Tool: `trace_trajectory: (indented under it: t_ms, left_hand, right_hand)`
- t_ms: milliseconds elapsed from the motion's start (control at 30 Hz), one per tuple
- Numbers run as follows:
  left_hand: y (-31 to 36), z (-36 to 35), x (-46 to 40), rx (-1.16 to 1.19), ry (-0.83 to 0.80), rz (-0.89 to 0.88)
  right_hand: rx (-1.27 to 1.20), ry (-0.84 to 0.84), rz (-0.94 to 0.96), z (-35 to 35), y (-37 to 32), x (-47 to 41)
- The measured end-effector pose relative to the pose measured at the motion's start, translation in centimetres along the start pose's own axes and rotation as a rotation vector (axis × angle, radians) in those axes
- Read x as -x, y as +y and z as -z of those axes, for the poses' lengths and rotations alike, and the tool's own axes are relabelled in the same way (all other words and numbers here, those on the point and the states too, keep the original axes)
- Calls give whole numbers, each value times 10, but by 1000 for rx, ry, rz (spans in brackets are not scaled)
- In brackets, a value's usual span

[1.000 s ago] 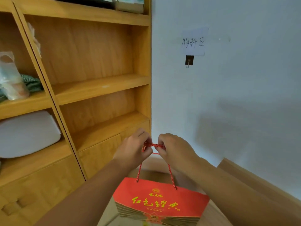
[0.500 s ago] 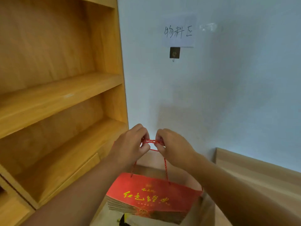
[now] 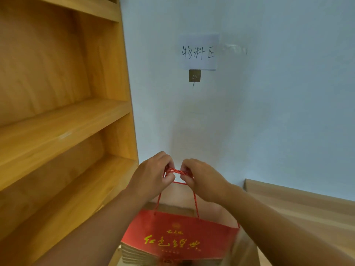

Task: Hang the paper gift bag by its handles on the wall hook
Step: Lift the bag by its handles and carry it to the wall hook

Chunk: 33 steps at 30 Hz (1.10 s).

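From the head view, both hands are raised in front of a pale wall (image 3: 269, 112), low in the middle of the picture. The left hand (image 3: 151, 175) and the right hand (image 3: 203, 179) sit close together, knuckles nearly facing, each pinching the red twisted cord handles (image 3: 177, 171) of the paper gift bag (image 3: 178, 240). A short stretch of cord runs taut between the two sets of fingers, and a second, thinner strand shows just beneath it. Both hands are clenched on the cords.

The bag hangs below the hands by those cords, which spread down to its upper edge. It is red with yellow characters across its face and a striped band along the bottom; its lower edge runs out of the picture. The bag is off the wall and held in the air, between the two forearms.

The wall hook (image 3: 194, 76) is straight above the hands and well apart from them: a small square metal plate with a thin hook hanging from it, nothing on it. Touching its upper edge is a white paper note (image 3: 199, 51) with handwritten characters.

To the left stands a wooden shelf unit (image 3: 63, 120), its side panel meeting the wall. At lower right, a light wooden surface (image 3: 299, 204) butts against the wall.
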<state>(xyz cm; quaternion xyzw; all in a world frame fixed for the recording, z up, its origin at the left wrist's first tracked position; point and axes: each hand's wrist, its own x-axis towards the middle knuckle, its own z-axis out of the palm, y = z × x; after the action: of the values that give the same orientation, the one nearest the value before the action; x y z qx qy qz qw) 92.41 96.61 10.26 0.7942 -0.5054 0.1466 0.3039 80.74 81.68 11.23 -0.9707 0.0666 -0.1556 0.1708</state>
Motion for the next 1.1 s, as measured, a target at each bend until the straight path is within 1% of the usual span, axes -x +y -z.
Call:
trace_trajectory:
  t_ms: [200,433,600,700,767,900,1100]
  left_hand:
    - [-1,3,-14,27,15,10]
    - [-4,-6,-36,26,32,19]
    - [-19,-17,-62,26,38,40]
    - [-35,-23,-88,16,30,14]
    - [-49,-27,-107,9,13,-6]
    - [-83,-38,-145,24,-32,-78]
    - [-135,-48,-214,80,-77,-173]
  right_hand:
    - [-11,41,19,11,7,-8]
    - [-36,161,-14,13,21,-27]
    - [2,255,-15,11,31,-50]
    - [9,278,-41,10,41,-75]
    - [18,261,-64,7,50,-95]
    - [25,150,-112,8,74,-139]
    - [-39,102,-210,19,96,-212]
